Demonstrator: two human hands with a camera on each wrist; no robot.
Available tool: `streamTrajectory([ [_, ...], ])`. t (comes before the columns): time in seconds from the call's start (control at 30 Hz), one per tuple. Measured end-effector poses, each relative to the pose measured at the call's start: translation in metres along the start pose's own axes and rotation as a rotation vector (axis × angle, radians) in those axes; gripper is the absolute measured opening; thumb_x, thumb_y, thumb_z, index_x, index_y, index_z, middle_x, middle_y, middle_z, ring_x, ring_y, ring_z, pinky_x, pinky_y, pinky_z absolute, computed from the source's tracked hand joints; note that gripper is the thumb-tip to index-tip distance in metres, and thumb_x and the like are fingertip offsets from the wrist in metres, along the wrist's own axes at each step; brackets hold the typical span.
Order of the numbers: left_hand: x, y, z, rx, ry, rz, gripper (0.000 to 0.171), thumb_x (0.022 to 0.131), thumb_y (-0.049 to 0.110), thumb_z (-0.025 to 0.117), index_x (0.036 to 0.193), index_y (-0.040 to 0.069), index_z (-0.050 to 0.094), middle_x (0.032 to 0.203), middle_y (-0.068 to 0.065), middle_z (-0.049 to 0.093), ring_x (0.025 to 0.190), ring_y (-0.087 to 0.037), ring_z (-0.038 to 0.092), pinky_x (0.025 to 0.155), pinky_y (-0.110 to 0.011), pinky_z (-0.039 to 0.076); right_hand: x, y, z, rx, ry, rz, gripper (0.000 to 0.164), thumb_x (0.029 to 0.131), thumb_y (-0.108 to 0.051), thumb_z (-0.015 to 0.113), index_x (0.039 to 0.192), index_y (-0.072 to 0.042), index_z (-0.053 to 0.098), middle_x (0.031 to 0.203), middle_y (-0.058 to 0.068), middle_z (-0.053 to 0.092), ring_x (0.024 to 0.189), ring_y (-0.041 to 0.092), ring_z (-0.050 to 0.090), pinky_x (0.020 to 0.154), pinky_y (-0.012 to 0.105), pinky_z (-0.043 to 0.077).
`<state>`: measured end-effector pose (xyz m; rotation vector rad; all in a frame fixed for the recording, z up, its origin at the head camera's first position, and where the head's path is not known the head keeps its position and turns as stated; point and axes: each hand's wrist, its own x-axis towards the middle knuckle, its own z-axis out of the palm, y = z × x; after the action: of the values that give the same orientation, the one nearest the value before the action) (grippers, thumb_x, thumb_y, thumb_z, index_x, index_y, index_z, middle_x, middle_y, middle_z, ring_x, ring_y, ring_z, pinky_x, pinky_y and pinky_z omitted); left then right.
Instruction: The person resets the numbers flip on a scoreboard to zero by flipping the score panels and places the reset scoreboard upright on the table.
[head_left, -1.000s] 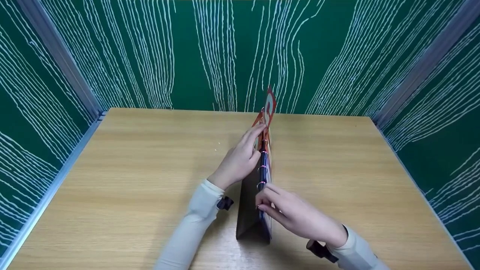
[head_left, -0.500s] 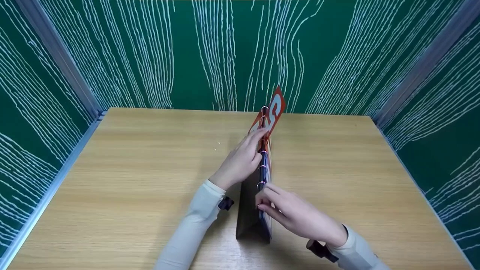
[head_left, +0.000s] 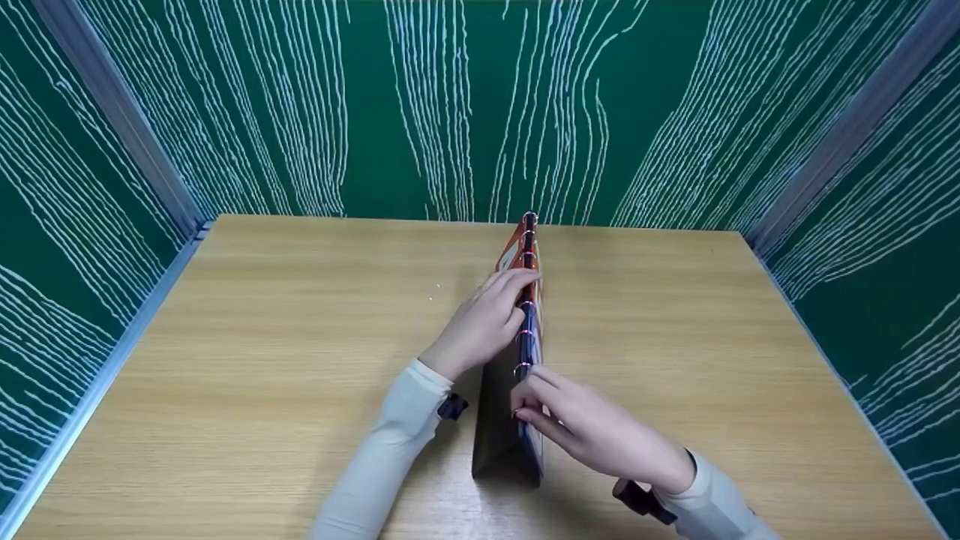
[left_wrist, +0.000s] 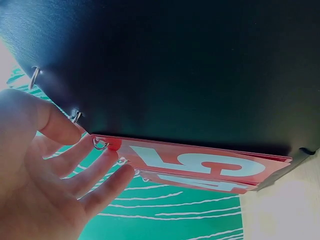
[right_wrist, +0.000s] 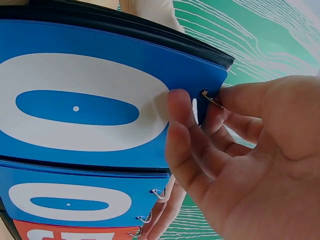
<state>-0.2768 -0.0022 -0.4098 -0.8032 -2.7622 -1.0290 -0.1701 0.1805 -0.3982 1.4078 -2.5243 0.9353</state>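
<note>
A flip scoreboard [head_left: 499, 431] stands upright as a tent in the head view, seen nearly edge-on, with metal rings along its top. My left hand [head_left: 487, 319] lies across its top edge, fingers fairly straight beside the rings. Red number cards [left_wrist: 225, 167] hang over its black back [left_wrist: 185, 75] in the left wrist view. My right hand [head_left: 581, 427] pinches the near top corner, thumb by a ring [right_wrist: 212, 99] and fingertips on the front. A blue card [right_wrist: 195, 70] with a white 0 shows there, and another blue 0 card [right_wrist: 150, 182] hangs beyond it.
The scoreboard stands on a wooden table [head_left: 300, 322]. Green walls [head_left: 375, 112] with white wavy lines rise behind and at both sides. Small white specks [head_left: 435, 292] lie on the table left of the scoreboard.
The raised red card at the far end has swung over the top to the right and down out of sight. My left hand has drawn slightly nearer; the right hand stays put.
</note>
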Motion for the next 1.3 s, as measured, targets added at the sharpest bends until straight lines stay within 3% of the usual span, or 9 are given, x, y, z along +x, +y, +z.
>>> streamTrajectory([
  [0.4, 0.0009, 0.0004, 0.0004, 0.011, 0.004, -0.001, 0.048, 0.104, 0.017, 0.046, 0.153, 0.019, 0.043, 0.158, 0.001, 0.045, 0.150, -0.019, 0.039, 0.126, -0.042, 0.032, -0.0007, -0.0007, -0.0007, -0.006, -0.023, 0.016, 0.004, 0.103, -0.012, 0.057, 0.106, -0.015, 0.057, 0.097, -0.006, 0.055, 0.082, 0.002, 0.054, 0.073, 0.018, 0.050],
  [0.93, 0.0025, 0.0007, 0.0013, -0.003, 0.018, -0.032, 0.052, 0.105, 0.017, 0.047, 0.156, 0.018, 0.037, 0.164, -0.003, 0.035, 0.151, -0.022, 0.038, 0.125, -0.041, 0.032, -0.0002, 0.0006, 0.0004, -0.016, -0.001, -0.017, 0.007, 0.102, -0.009, 0.059, 0.106, -0.014, 0.058, 0.097, -0.005, 0.055, 0.083, 0.003, 0.055, 0.073, 0.018, 0.051],
  [1.3, 0.0039, -0.0067, 0.0013, -0.059, 0.035, -0.026, 0.054, 0.103, 0.012, 0.047, 0.156, 0.015, 0.035, 0.164, -0.006, 0.034, 0.145, -0.023, 0.045, 0.119, -0.043, 0.041, -0.0003, -0.0001, -0.0001, -0.028, 0.032, -0.051, 0.011, 0.100, -0.007, 0.061, 0.108, -0.015, 0.059, 0.099, -0.005, 0.057, 0.082, 0.002, 0.057, 0.075, 0.015, 0.050],
])
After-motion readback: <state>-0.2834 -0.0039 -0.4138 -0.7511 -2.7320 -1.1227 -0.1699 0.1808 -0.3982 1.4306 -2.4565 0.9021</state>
